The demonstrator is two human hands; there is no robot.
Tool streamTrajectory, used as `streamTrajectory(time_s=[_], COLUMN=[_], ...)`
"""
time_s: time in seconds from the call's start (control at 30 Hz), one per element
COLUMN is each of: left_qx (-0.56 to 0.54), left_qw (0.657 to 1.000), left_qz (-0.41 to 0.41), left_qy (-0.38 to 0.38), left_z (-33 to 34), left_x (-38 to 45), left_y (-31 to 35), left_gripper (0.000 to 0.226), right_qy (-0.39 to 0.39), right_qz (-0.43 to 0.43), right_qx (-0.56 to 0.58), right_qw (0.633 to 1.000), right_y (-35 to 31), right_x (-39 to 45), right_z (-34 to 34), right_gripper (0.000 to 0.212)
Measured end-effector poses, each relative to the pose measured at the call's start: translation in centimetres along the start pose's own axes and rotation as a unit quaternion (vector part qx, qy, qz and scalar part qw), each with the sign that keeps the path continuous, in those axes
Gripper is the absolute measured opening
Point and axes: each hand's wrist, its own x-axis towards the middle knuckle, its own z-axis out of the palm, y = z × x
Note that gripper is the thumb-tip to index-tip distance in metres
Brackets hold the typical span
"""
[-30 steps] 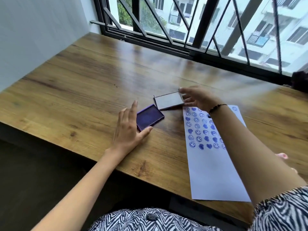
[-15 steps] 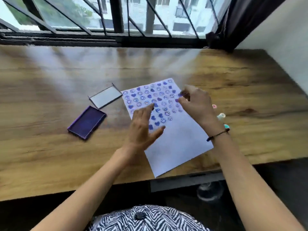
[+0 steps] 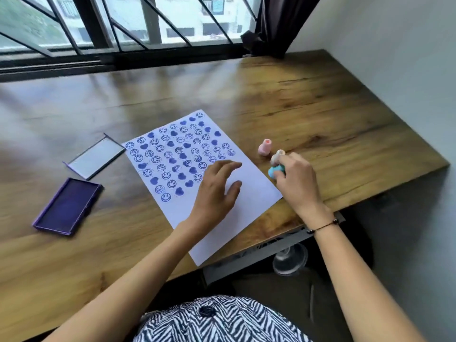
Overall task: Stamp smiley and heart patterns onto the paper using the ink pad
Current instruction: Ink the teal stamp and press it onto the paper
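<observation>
A white paper (image 3: 249, 193) lies on the wooden table, its upper half covered with blue smiley and heart prints. My left hand (image 3: 217, 188) rests flat on the paper's lower part, fingers spread, holding nothing. To the right of the paper, my right hand (image 3: 296, 181) closes its fingertips on a small blue stamp (image 3: 273, 171). A cream stamp (image 3: 277, 156) lies just above it, touching my fingers. A pink stamp (image 3: 264, 147) stands a little farther back. The open purple ink pad (image 3: 67, 206) sits at the left, apart from both hands.
The ink pad's lid (image 3: 95, 156) lies between the pad and the paper. The table's (image 3: 345, 134) right and front edges are close to my right hand. A barred window (image 3: 148, 28) and a dark curtain (image 3: 278, 23) stand behind, and a fan (image 3: 291, 260) sits on the floor below.
My view has swung right. My right hand left the lid, crossed the paper and closed on the blue stamp. My left hand moved from beside the ink pad onto the paper.
</observation>
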Motion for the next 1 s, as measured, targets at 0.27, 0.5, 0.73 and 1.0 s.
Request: streamTrajectory(time_s=[0.27,0.5,0.73,1.0], left_qx=[-0.199,-0.152,-0.205,-0.202], left_qw=[0.962,0.955,0.865,0.743], left_qz=[-0.165,-0.198,-0.260,-0.309], left_qy=[0.092,0.161,0.377,0.558], left_z=[-5.4,-9.3,-14.0,-14.6], left_x=[-0.5,-3.5,-9.6,-13.6], left_y=[-2.4,-3.5,-5.2,-6.8], left_gripper=[0.025,0.019,0.010,0.016], right_qy=[-0.183,-0.269,-0.311,-0.258], right_qz=[0.042,0.026,-0.179,-0.505], right_qx=[0.472,0.536,0.411,0.083], right_qw=[0.862,0.800,0.838,0.819], right_y=[-9.4,-13.6,-21.9,-29.2], right_x=[1.5,0.5,-0.8,-1.5], right_z=[1.9,4.5,7.1,11.0], right_gripper=[0.020,0.020,0.022,0.020])
